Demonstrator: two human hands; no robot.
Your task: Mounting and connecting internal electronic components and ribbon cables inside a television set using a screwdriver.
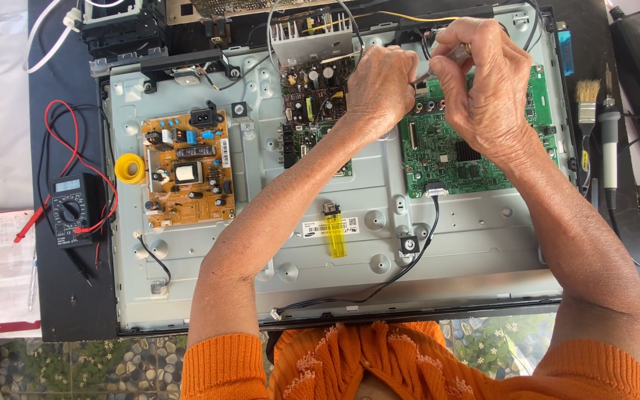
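My left hand is closed over the top edge of a green circuit board mounted on the grey metal back panel of an opened flat screen. My right hand is shut on a thin metal tool, its tip pointing toward my left hand's fingers. What my left fingers pinch is hidden. A smaller dark board with capacitors lies just left of my left hand.
A tan power board sits on the panel's left, a yellow solder spool beside it. A yellow lighter lies mid-panel. A multimeter with red and black leads is at left. A brush and soldering iron lie at right.
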